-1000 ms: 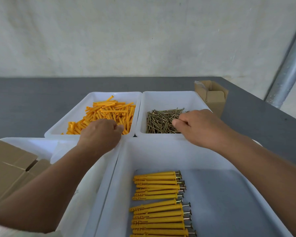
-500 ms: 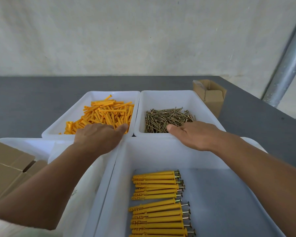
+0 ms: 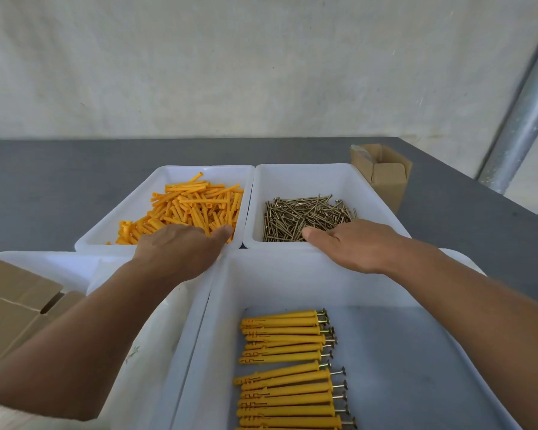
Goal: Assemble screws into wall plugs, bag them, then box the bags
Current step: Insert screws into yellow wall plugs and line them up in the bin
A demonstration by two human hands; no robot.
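Fingers of left hand [image 3: 180,248]: hidden over orange wall plugs [image 3: 196,209]; grip cannot be told.
Fingers of right hand [image 3: 354,243]: hidden over screws [image 3: 305,215]; likewise unclear.
Assembled plugs [image 3: 286,367]: rowed in near tray [image 3: 292,274].

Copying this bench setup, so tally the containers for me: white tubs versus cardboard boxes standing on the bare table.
White tubs: 4 (plug tub, screw tub, assembled-sets tub, left tub)
Cardboard box on bare table: 1
Total: 5
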